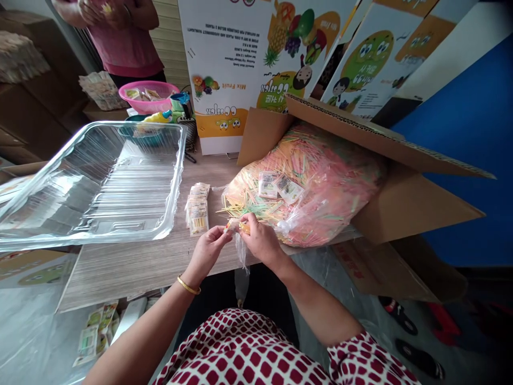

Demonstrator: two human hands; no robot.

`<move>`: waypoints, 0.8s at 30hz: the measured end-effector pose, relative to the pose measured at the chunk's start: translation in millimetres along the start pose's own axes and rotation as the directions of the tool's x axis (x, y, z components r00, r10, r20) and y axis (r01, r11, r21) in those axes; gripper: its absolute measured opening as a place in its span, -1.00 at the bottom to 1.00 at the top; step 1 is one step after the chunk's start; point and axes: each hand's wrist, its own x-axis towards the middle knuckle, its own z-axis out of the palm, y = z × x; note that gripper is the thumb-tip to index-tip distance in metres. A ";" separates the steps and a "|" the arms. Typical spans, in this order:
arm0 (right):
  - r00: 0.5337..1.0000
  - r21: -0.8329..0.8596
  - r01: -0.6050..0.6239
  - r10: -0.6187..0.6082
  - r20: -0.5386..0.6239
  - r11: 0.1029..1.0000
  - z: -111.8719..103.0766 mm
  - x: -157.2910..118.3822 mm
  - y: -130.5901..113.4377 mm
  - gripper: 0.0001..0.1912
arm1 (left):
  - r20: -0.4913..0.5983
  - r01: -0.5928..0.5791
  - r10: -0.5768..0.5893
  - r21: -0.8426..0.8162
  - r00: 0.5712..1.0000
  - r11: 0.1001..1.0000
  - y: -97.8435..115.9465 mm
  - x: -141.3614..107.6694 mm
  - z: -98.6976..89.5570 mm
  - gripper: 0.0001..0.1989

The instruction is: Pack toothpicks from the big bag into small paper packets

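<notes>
My left hand (211,245) pinches one side of a small clear packet (231,225) near the table's front edge. My right hand (257,238) is closed at the packet's other side, its fingertips around small yellow pieces. Just behind both hands lies a big clear bag (316,182) full of thin pink, yellow and green sticks, spilling from a tipped cardboard box (417,206). Two small printed packets (267,184) rest on the bag. A stack of similar packets (198,211) lies on the table, left of the bag and beyond my left hand.
A large clear plastic tray (173,198) takes up the left of the table (160,267). Behind it are a pink basket (168,92) and a teal bowl (150,140). Printed cartons (224,69) stand at the back. Another person (124,48) is at the upper left.
</notes>
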 end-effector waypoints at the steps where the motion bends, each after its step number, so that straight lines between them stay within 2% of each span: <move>1: 1.000 0.013 -0.002 0.002 0.004 1.000 -0.3 2.1 0.7 -0.70 | 0.028 0.005 -0.004 -0.014 1.000 1.000 0.9 -1.2 0.2 -0.57; 5: 0.999 0.122 0.047 -0.049 0.014 0.991 -5.9 4.6 7.6 -0.82 | 0.069 0.009 -0.004 -0.065 0.998 0.998 -0.5 -2.7 -1.5 -0.52; 10: 0.981 0.345 0.144 -0.180 0.075 0.928 -11.0 4.5 14.8 -0.87 | 0.031 -0.026 0.025 0.046 0.999 0.999 -7.4 0.3 -2.2 -0.51; 14: 0.986 0.357 0.142 -0.165 0.033 0.923 -9.9 6.0 14.2 -0.83 | 0.082 -0.029 0.024 0.063 0.996 0.998 -6.8 1.4 1.8 -0.50; 17: 0.986 0.365 0.152 -0.164 0.002 0.919 -8.3 6.1 12.7 -0.83 | 0.043 -0.007 0.007 -0.013 0.999 1.000 -6.6 3.6 2.7 -0.53; 20: 0.982 0.344 0.155 -0.183 0.049 0.926 -8.4 5.4 11.9 -0.84 | 0.008 0.007 -0.007 -0.066 1.000 0.998 -10.0 6.8 0.8 -0.57; 24: 0.968 0.331 0.167 -0.217 0.123 0.929 -10.0 4.0 10.8 -0.87 | -0.030 -0.011 0.009 -0.052 1.000 0.999 -14.6 8.7 -1.3 -0.60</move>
